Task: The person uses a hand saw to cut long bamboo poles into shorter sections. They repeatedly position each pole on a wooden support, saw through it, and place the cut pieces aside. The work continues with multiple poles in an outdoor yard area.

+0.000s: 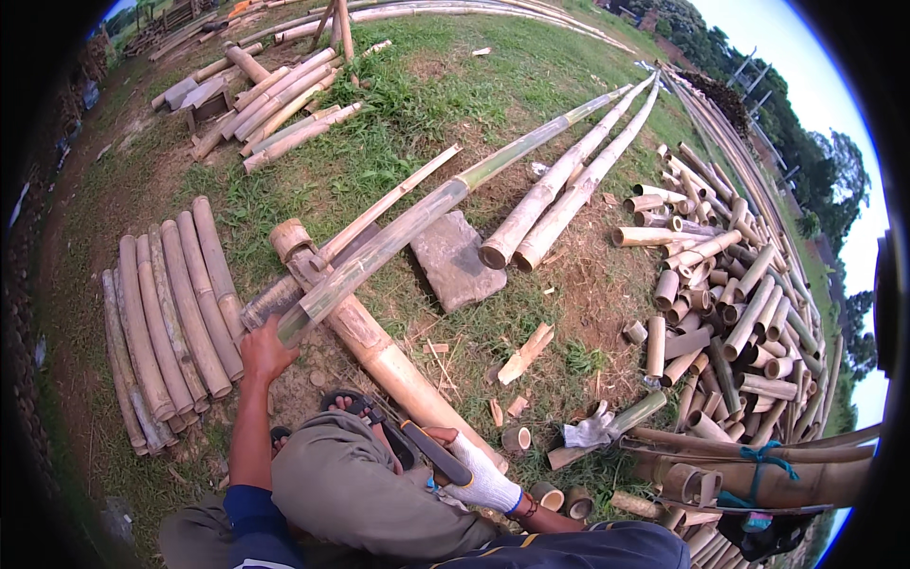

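Observation:
My bare left hand (265,353) closes on the near end of a long greenish bamboo pole (389,245). That pole slants away to the upper right and rests across a thick bamboo log (374,341) with a stubby joint at its upper end. In a white knit glove, my right hand (477,477) is wrapped round the black and tan handle of a hand tool (434,453) beside my knee. The tool's working end is hidden, so its kind cannot be told. A split bamboo strip (393,201) lies alongside the pole.
Cut bamboo lengths (171,322) lie in a row at left. A heap of short bamboo pieces (725,322) fills the right. A flat stone slab (457,261) sits under the pole, near two long poles (559,194). A loose glove (590,427) rests at lower right.

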### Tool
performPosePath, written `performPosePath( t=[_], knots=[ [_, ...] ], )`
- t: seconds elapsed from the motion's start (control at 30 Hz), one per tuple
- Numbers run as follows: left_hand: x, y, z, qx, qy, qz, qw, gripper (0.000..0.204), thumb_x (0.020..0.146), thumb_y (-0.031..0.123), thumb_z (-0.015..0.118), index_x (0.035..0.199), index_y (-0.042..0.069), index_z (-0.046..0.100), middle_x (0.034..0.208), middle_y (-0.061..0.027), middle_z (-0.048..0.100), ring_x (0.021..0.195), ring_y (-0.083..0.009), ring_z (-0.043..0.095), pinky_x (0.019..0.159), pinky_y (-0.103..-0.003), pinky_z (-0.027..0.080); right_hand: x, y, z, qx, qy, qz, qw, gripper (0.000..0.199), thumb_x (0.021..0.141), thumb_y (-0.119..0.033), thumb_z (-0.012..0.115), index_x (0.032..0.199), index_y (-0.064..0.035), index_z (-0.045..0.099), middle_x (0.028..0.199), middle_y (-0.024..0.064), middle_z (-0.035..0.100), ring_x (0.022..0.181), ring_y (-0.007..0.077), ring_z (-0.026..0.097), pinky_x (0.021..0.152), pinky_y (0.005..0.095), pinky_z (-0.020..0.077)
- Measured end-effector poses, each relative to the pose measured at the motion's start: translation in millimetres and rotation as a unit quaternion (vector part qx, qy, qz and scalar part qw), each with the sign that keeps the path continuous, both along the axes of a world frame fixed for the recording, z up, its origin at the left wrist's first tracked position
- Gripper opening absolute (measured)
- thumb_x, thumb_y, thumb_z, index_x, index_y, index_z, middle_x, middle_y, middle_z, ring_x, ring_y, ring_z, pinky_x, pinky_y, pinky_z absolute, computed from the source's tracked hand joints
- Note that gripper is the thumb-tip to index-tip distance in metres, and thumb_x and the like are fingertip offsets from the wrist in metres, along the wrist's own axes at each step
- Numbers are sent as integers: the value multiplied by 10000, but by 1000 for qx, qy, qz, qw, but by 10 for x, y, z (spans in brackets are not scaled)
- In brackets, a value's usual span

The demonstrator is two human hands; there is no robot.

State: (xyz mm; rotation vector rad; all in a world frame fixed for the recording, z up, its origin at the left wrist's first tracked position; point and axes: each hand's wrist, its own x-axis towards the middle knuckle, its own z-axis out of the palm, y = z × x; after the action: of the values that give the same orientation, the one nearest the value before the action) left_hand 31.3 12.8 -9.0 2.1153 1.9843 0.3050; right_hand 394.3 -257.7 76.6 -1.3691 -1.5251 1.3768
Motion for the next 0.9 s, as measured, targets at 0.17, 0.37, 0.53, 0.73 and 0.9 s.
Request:
performPosePath(
  t=[0.17, 0.37, 0.53, 0.73, 0.9],
  knots=[
    [121, -27, -25, 17, 14, 40, 999, 600, 739, 297, 904, 1264, 105, 687, 1080, -207, 808, 988, -423, 781, 889, -518, 617, 14, -91, 222, -60, -28, -12, 998, 713, 901, -70, 757, 1561, -47, 488, 1346, 154, 688, 1226, 248, 692, 1053, 367, 534],
    [271, 1, -12, 26, 13, 23, 999, 640, 728, 326, 916, 1288, 118, 687, 1106, -195, 807, 997, -401, 783, 891, -508, 622, -863, 1687, -287, 88, -28, -31, 995, 681, 886, -16, 714, 1525, -92, 493, 1104, 146, 659, 987, 268, 670, 880, 403, 543],
    [5, 41, 66, -37, 17, 4, 999, 698, 724, 348, 920, 1334, 108, 682, 1117, -209, 806, 1041, -393, 782, 916, -513, 619, -710, 1231, -190, 132, -7, -8, 991, 660, 912, -7, 683, 1535, -36, 469, 1174, 126, 627, 1050, 221, 633, 934, 367, 522],
    [52, -103, 4, -43, -11, 13, 999, 628, 764, 342, 909, 1282, 79, 672, 1079, -217, 802, 1028, -404, 781, 924, -510, 619, 71, -397, 113, -21, -41, -17, 999, 634, 957, 12, 639, 1560, -33, 451, 1290, 68, 584, 1100, 152, 568, 986, 307, 467],
    [109, -97, -75, -1, -12, 10, 1000, 602, 761, 363, 918, 1241, 79, 691, 1039, -219, 804, 1011, -413, 782, 917, -506, 619, -647, 927, -452, 76, 19, -35, 996, 647, 911, 75, 616, 1533, -44, 480, 1141, 28, 569, 886, 112, 520, 847, 286, 490]
  ],
)
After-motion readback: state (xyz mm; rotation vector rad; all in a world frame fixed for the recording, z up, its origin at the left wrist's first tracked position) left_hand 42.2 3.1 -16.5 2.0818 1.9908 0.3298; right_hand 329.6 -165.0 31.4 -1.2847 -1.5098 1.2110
